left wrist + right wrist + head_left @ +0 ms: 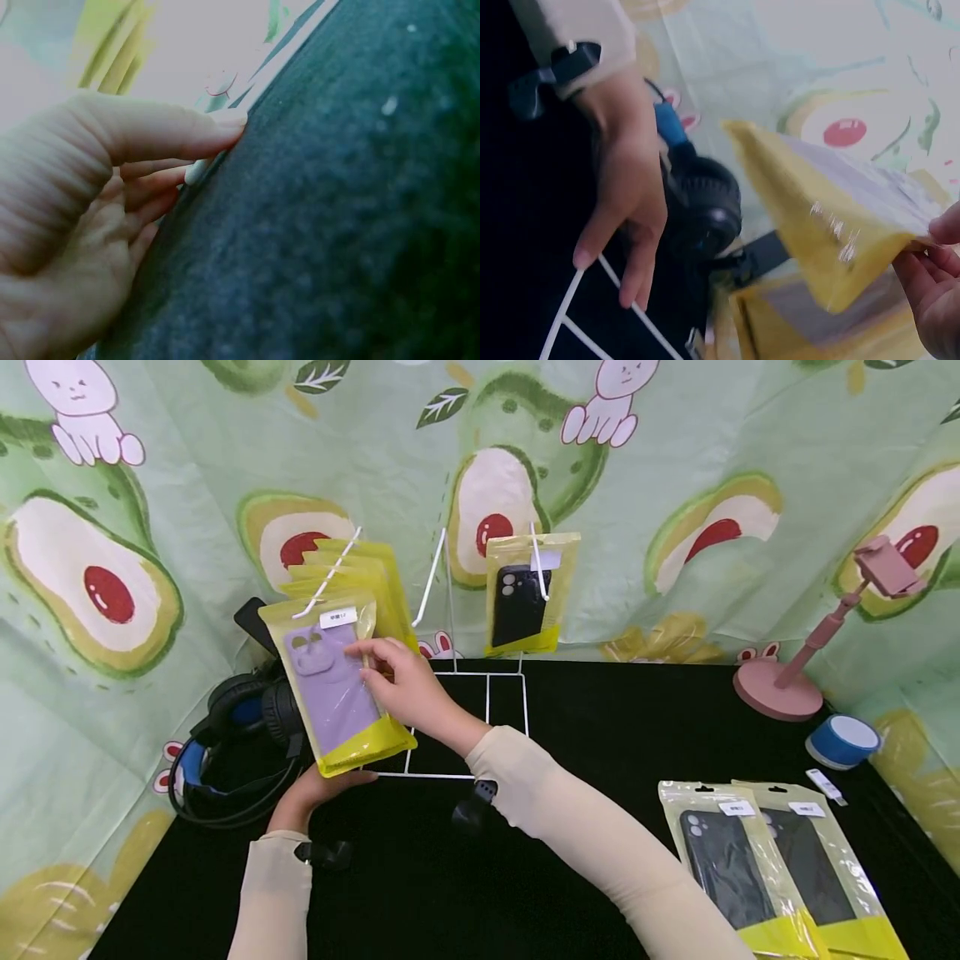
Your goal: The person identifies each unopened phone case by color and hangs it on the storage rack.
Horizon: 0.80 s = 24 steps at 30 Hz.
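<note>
From where I stand, the right hand (pixel 408 685) pinches the right edge of a purple phone-case packet (pixel 333 693) between thumb and fingers, while the left hand (pixel 318 792) holds a corner of the white wire rack (pixel 442 776) at its base. The packet stands out tilted at the tip of the left hook (pixel 327 575); I can't tell whether it hangs there. I'd expect it to be light, its film slick and soft over a firmer case, so best held by a side edge, clear of the hole at the top. A wrinkled avocado-print curtain (pixel 382 460) fills the wall, above a black tabletop (pixel 600 735). On that, from big to small, sit headphones (pixel 281 710), a pink phone stand (pixel 780 689), a blue tape roll (pixel 843 742) and a white stick (pixel 827 787).
</note>
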Each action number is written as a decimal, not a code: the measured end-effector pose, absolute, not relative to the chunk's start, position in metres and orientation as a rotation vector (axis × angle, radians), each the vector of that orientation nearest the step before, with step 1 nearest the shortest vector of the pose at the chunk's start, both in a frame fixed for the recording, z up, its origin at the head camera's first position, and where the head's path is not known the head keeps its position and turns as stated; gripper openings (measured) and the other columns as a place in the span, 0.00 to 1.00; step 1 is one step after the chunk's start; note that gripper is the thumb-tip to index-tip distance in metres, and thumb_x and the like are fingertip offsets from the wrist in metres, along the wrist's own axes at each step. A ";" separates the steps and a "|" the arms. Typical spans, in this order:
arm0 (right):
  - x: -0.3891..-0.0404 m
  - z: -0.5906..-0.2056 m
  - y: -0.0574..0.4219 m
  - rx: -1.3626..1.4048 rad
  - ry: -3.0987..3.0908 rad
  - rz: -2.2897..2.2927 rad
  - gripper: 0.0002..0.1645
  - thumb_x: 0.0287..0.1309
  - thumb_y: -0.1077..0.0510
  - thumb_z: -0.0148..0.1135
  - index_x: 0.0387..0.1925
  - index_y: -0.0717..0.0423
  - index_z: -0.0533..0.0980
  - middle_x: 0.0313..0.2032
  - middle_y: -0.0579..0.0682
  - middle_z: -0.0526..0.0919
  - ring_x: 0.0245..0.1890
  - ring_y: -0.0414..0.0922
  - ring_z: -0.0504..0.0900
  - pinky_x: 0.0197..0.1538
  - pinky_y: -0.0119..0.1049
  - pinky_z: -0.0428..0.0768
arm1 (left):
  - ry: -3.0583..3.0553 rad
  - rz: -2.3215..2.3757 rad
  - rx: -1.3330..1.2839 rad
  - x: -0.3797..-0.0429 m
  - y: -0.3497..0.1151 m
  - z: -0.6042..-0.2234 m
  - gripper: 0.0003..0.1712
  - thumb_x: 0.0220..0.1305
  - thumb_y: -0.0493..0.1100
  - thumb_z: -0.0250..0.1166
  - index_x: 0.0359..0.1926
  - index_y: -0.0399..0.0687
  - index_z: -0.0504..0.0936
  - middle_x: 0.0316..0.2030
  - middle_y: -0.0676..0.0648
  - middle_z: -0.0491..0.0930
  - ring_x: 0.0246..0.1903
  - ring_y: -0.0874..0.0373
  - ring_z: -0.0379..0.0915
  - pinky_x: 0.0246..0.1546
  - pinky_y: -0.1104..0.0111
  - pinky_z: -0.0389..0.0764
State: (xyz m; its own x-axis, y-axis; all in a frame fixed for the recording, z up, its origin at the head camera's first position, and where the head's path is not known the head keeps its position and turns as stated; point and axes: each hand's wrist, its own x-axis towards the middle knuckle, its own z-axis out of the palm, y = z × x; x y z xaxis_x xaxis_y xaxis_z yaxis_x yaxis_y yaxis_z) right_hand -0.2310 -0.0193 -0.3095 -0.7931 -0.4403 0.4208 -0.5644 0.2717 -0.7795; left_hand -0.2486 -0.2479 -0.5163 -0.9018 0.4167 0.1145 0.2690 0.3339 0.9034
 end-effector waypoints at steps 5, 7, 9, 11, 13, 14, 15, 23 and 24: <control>-0.243 -0.315 -0.019 0.870 -2.428 1.541 0.16 0.62 0.67 0.55 0.50 0.57 0.77 0.35 0.50 0.74 0.33 0.40 0.71 0.33 0.24 0.70 | 2.462 1.510 0.422 -0.216 -0.218 -0.452 0.42 0.55 0.31 0.67 0.67 0.32 0.54 0.66 0.30 0.54 0.66 0.36 0.50 0.64 0.44 0.53; -0.246 -0.320 -0.017 0.860 -2.452 1.556 0.16 0.61 0.67 0.55 0.50 0.57 0.78 0.35 0.51 0.74 0.35 0.41 0.73 0.35 0.25 0.71 | 2.453 1.501 0.427 -0.216 -0.218 -0.450 0.41 0.55 0.32 0.66 0.66 0.29 0.55 0.66 0.27 0.55 0.66 0.32 0.48 0.63 0.41 0.52; -0.248 -0.326 -0.013 0.847 -2.497 1.565 0.16 0.61 0.67 0.55 0.50 0.57 0.77 0.37 0.52 0.76 0.39 0.42 0.76 0.39 0.26 0.73 | 2.469 1.469 0.412 -0.220 -0.220 -0.455 0.40 0.56 0.35 0.66 0.66 0.29 0.58 0.67 0.28 0.55 0.66 0.33 0.48 0.64 0.41 0.50; -0.249 -0.334 -0.008 0.828 -2.556 1.569 0.16 0.62 0.65 0.55 0.51 0.58 0.76 0.40 0.52 0.78 0.41 0.43 0.78 0.42 0.27 0.74 | 2.530 1.378 0.444 -0.225 -0.222 -0.463 0.38 0.57 0.39 0.67 0.65 0.29 0.63 0.67 0.29 0.56 0.67 0.33 0.46 0.64 0.41 0.49; -0.249 -0.343 0.000 0.800 -2.599 1.596 0.15 0.63 0.64 0.56 0.51 0.60 0.75 0.42 0.53 0.79 0.42 0.45 0.79 0.45 0.29 0.76 | 2.585 1.293 0.458 -0.230 -0.225 -0.469 0.36 0.57 0.42 0.67 0.63 0.29 0.66 0.68 0.31 0.54 0.68 0.33 0.45 0.64 0.40 0.47; -0.249 -0.348 0.004 0.783 -2.610 1.623 0.15 0.63 0.64 0.57 0.51 0.61 0.75 0.41 0.54 0.80 0.42 0.46 0.80 0.45 0.30 0.76 | 2.609 1.253 0.457 -0.233 -0.226 -0.473 0.36 0.57 0.43 0.67 0.63 0.30 0.67 0.69 0.32 0.53 0.68 0.34 0.43 0.65 0.41 0.46; -0.249 -0.353 0.009 0.759 -2.618 1.657 0.14 0.63 0.64 0.57 0.50 0.61 0.75 0.41 0.54 0.81 0.42 0.46 0.80 0.45 0.30 0.77 | 2.619 1.234 0.460 -0.234 -0.227 -0.475 0.36 0.57 0.43 0.67 0.63 0.30 0.67 0.70 0.33 0.52 0.68 0.34 0.42 0.65 0.41 0.44; -0.241 -0.383 0.055 0.611 -2.533 2.077 0.13 0.64 0.67 0.53 0.49 0.67 0.74 0.44 0.59 0.80 0.46 0.51 0.81 0.49 0.37 0.79 | 2.637 1.147 0.402 -0.237 -0.227 -0.474 0.38 0.57 0.44 0.67 0.65 0.32 0.65 0.71 0.34 0.49 0.69 0.35 0.40 0.65 0.40 0.43; -0.239 -0.384 0.062 0.596 -2.524 2.114 0.13 0.65 0.67 0.53 0.49 0.68 0.73 0.45 0.60 0.79 0.46 0.51 0.81 0.50 0.37 0.79 | 2.636 1.145 0.397 -0.238 -0.227 -0.474 0.37 0.57 0.44 0.67 0.65 0.33 0.65 0.71 0.35 0.49 0.69 0.35 0.40 0.65 0.41 0.42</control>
